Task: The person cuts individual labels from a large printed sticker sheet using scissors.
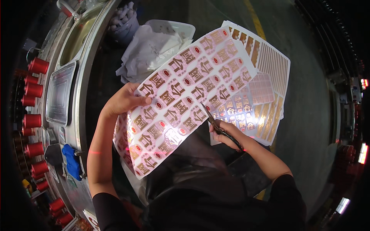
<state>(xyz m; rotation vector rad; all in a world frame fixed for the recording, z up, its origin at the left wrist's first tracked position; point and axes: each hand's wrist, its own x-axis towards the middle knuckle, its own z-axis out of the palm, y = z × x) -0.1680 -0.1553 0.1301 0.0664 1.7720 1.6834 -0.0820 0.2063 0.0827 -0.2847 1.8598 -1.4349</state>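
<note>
A large white sheet [175,101] printed with rows of pink and gold labels with red ovals spreads slantwise in front of me. My left hand [125,101] is closed on its upper left edge, thumb on top; below that hand the sheet curls under. Black-handled scissors [207,112] are in my right hand [230,133], fingers around the handles. Their blades lie at the sheet's right-hand edge, between label rows; whether they are parted is hard to see. Beneath and behind lie more sheets [275,63], with gold stripes and smaller printed labels.
A translucent tub [185,29] with crumpled white sheeting [148,52] stands beyond, beside a bucket [125,29] of whitish pieces. Along the left runs a metal counter [83,77] with a clear tray [61,94], a blue object [71,161] and several red spools [34,121].
</note>
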